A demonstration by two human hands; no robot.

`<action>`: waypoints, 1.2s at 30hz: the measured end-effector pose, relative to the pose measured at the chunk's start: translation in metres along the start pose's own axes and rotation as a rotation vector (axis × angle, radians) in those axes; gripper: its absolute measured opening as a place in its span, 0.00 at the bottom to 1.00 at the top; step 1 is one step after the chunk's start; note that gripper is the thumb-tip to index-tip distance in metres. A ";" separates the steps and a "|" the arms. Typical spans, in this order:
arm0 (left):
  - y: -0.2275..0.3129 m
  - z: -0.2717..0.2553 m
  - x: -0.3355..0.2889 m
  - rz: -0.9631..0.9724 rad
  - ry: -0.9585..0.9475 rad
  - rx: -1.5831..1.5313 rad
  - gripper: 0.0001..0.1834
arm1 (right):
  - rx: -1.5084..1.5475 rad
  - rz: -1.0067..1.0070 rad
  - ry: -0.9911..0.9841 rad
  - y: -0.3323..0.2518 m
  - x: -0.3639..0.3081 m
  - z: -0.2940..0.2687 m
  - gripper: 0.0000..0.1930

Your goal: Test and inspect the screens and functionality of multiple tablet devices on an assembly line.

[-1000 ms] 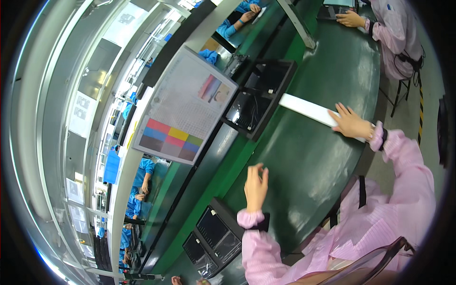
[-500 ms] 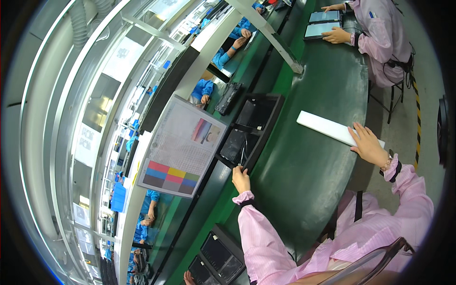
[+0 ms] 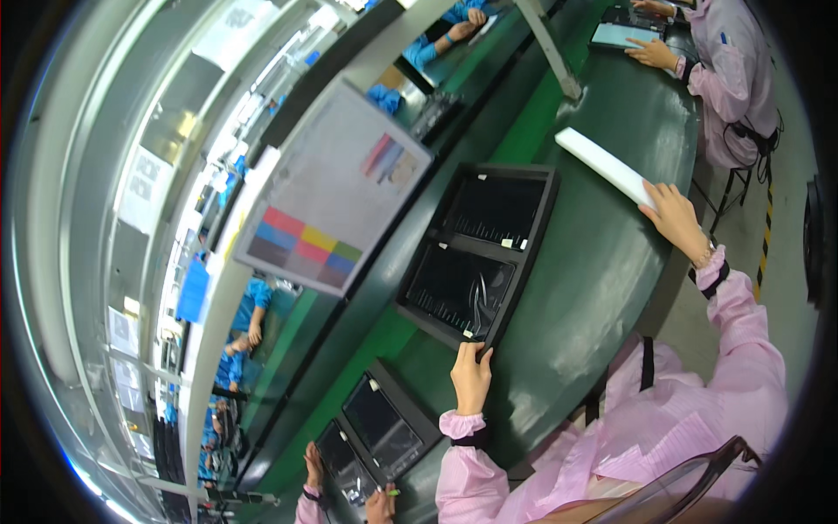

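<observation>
Layout of the table (image 3: 580,301): two-compartment tray (image 3: 525,262) along the straight far edge, one flat panel (image 3: 493,210) in each compartment; bar (image 3: 604,164) to its right, toward the curved edge; second tray (image 3: 415,403) to its left; printed chart (image 3: 336,196) behind.

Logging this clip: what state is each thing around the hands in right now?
Left hand: pinching the larger tray's near corner.
Right hand: on the white bar's near end, exact grip unclear.
White bar: far end free.
Larger black tray: both compartments occupied.
Dark panels: one per compartment, face up.
Lower-left black tray: both compartments occupied, a co-worker's hands at it.
Color-block sheet: upright, slanted.
</observation>
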State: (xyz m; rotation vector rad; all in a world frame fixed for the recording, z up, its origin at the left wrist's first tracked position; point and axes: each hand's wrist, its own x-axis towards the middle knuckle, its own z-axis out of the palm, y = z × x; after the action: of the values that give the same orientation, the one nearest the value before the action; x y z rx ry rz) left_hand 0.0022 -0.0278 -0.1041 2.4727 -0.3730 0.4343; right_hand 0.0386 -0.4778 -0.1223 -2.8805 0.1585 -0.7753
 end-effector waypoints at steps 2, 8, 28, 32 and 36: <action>0.006 -0.013 -0.031 -0.010 -0.034 0.022 0.09 | 0.043 -0.025 -0.008 -0.014 0.006 0.010 0.23; 0.031 -0.052 -0.121 -0.235 -0.113 0.034 0.08 | 0.117 -0.099 -0.058 -0.060 0.013 0.021 0.19; -0.001 -0.119 -0.106 -0.334 -0.166 0.121 0.21 | 0.648 -0.953 -0.524 -0.217 0.031 0.023 0.21; -0.018 -0.109 -0.097 -0.184 -0.059 0.223 0.19 | 0.617 -1.017 -0.529 -0.235 0.027 0.042 0.22; -0.031 -0.106 -0.101 -0.203 -0.044 0.264 0.25 | 0.547 -0.964 -0.593 -0.238 0.028 0.036 0.21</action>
State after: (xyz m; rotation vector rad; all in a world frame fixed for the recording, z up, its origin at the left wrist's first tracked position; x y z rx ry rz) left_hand -0.1017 0.0761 -0.0775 2.7459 -0.0828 0.3646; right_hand 0.0954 -0.2441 -0.0974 -2.3780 -1.3321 0.0250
